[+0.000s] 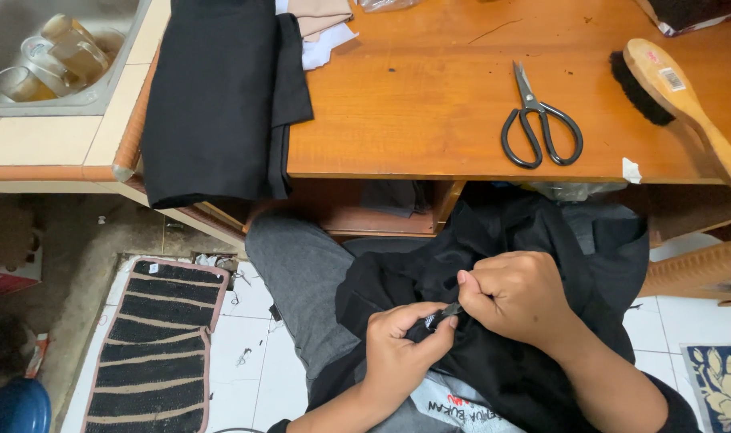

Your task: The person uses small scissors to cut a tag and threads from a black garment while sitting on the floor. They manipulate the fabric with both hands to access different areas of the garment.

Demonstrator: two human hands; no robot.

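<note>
A worn orange-brown wooden table (429, 120) fills the far side, above a white tiled floor. Near the camera, a crumpled black fabric garment (510, 369) lies in the person's lap. The left hand (401, 349) curls into a loose fist, pinching a fold of it, while the right hand (518, 297) — knuckles up, wrist bent inward — grips a small dark tool (448, 311) between thumb and fingers, its tip touching the fold. Black-handled steel scissors (538, 124) lie on the table, well apart.
</note>
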